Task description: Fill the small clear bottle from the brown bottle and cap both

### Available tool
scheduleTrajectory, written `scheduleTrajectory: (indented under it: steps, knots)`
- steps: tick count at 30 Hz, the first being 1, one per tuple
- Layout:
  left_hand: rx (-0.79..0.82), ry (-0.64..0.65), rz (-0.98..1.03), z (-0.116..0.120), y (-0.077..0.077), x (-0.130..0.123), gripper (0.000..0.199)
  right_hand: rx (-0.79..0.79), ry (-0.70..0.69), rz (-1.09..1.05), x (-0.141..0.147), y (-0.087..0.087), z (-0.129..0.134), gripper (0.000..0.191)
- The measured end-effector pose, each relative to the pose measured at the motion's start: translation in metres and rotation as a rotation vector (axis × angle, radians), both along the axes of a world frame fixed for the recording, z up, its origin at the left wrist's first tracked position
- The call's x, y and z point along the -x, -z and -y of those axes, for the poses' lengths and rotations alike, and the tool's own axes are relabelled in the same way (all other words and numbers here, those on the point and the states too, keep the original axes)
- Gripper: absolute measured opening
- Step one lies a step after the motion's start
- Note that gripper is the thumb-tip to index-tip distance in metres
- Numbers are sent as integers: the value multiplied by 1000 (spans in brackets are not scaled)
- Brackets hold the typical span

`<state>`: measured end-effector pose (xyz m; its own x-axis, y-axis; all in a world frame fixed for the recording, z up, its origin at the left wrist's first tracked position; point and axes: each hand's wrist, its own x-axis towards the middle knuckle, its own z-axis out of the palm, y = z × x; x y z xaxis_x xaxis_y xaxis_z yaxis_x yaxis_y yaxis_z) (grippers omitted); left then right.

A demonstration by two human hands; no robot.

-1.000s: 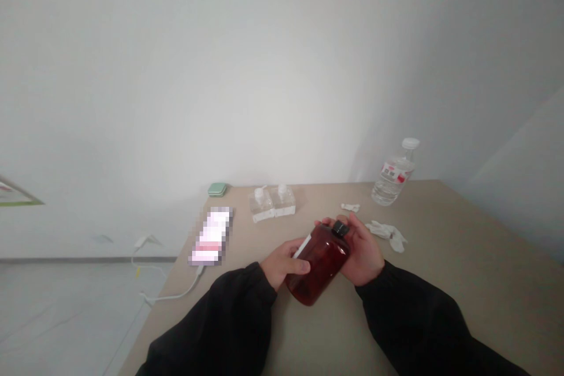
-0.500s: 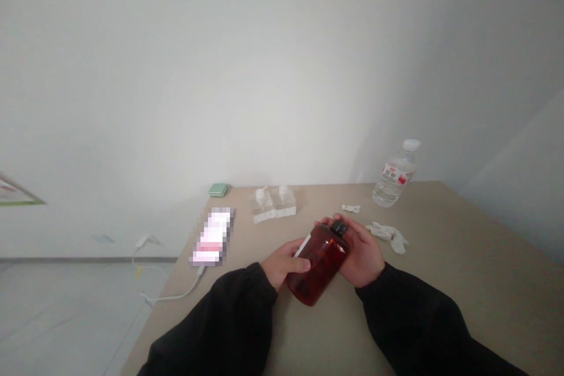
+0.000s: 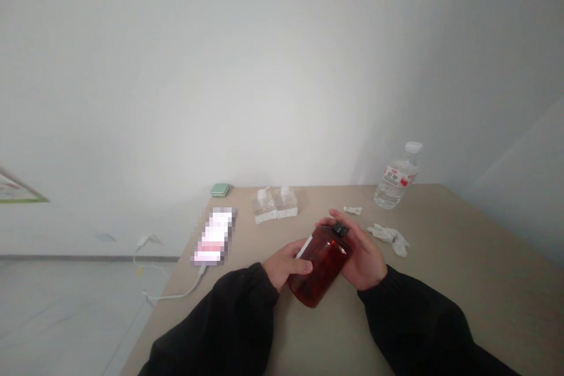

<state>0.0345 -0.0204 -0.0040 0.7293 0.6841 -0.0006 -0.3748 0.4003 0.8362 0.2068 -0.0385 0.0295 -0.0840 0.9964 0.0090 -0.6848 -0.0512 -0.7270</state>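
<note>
**What have your hands got?**

Both are closed around an amber bottle (image 3: 321,267). My left hand (image 3: 285,265) wraps its side, with the fingers lying across the body beside a white label strip (image 3: 304,247). My right hand (image 3: 363,259) cups the far side, and its fingers (image 3: 339,215) curl over the shoulder just behind the black cap (image 3: 339,228).

**Where's the bottle?**

Tilted between my palms, cap up and to the right, above the near part of the table. I can't tell whether its base touches the tabletop.

**What's the surface like?**

A plain beige tabletop (image 3: 476,288), seen running off at an angle. My black sleeves (image 3: 220,317) reach in over its near edge.

**And what's on it?**

Toward the far edge, two clear pump bottles (image 3: 274,205) stand side by side. To their left are a small green case (image 3: 219,190) and a pixelated phone (image 3: 213,237), with a white cable (image 3: 176,295) trailing from it over the table's edge. Near my right hand lie crumpled white gloves (image 3: 389,239) and a small white scrap (image 3: 352,210). A clear water bottle (image 3: 396,179) with a white cap stands at the far right corner.

**The room?**

A bare white wall (image 3: 282,70) fills most of the view, with a dark strip of skirting (image 3: 88,258) along its foot and a pale floor (image 3: 66,311) below. A poster's corner (image 3: 17,190) shows at the far left.
</note>
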Motion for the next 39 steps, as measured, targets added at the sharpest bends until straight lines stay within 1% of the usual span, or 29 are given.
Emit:
scheduleTrajectory:
  steps: [2, 7, 10, 14, 18, 22, 27, 29, 32, 39]
  knots:
    - [-1, 9, 8, 0, 1, 0, 65, 20, -8, 13, -1, 1, 0, 29]
    - [-10, -1, -13, -1, 3, 1, 66, -40, 8, 49, 0, 4, -1, 18]
    - [5, -11, -18, -1, 3, 0, 67, -30, 0, 26, 0, 3, -1, 20]
    - [8, -2, 2, -1, 1, 0, 67, -3, -18, 32, -3, 1, 0, 29]
    - [16, 3, 10, 0, 1, 0, 67, -55, 17, 60, -1, 4, -2, 21]
    - [22, -3, -5, 0, 1, 1, 65, -60, 16, 58, 1, 5, -2, 19]
    - [40, 6, 8, 0, 0, 1, 72, -21, -18, 37, -2, 3, 0, 29]
    - [46, 23, 22, 0, 0, 1, 75, -32, -25, 54, -3, 3, -1, 30]
    - [40, 43, 37, 0, 0, 1, 76, -65, -3, 88, -3, 3, -1, 28]
    - [-33, 35, 36, 3, 2, 2, 72, -58, 55, 205, -5, 5, -3, 31]
